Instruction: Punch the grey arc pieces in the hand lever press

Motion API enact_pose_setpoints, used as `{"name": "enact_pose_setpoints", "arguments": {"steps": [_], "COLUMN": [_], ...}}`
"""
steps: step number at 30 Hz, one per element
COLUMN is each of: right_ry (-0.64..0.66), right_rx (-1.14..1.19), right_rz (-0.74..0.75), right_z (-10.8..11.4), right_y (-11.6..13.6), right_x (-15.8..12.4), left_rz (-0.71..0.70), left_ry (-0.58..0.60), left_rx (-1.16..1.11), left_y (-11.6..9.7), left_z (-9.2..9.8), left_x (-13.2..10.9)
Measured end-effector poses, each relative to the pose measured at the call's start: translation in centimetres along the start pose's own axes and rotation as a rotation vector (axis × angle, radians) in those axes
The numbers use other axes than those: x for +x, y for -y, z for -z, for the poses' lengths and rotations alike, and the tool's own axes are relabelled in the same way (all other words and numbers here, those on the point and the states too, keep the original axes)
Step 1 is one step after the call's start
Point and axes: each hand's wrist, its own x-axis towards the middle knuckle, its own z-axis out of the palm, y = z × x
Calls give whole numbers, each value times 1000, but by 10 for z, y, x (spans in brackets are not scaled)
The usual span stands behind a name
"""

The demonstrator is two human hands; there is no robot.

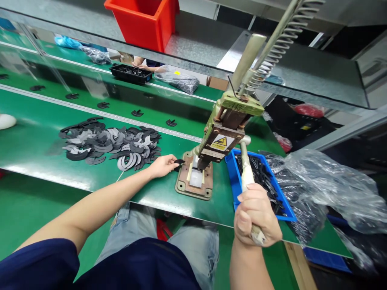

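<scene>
My left hand (165,165) pinches a small black curved piece (179,162) at the left edge of the base of a hand press (222,133). My right hand (256,215) is wrapped round the press's lever handle (247,171), which is covered in pale tape. Beneath the ram, a light block (196,177) sits on the brown base plate (184,186). A heap of grey and black crescent-shaped pieces (111,143) lies on the green bench to the left of my left hand.
Right of the press is a blue bin (288,207) of black parts, beside clear plastic bags (338,185). Several black pieces (137,113) lie spaced along the green strip behind. A red bin (140,20) stands on the overhead shelf. Across the bench, another person's hands (139,62) are near a black tray (131,79).
</scene>
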Motion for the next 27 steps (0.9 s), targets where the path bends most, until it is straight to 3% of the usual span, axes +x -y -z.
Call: {"name": "enact_pose_setpoints", "arguments": {"steps": [3, 8, 14, 27], "right_ry": [67, 80, 110, -45], "right_rx": [13, -21, 1, -8], "right_rz": [11, 7, 25, -51], "right_z": [5, 12, 10, -4], "right_y": [-4, -9, -8, 1], "right_x": [-1, -3, -4, -6], "left_rz": [91, 188, 256, 350], "left_ry": [-7, 192, 302, 378], "left_rx": [-275, -415, -399, -203], "left_y": [-9, -44, -68, -74], "left_z": [-3, -8, -28, -45], "left_x": [2, 6, 16, 40]}}
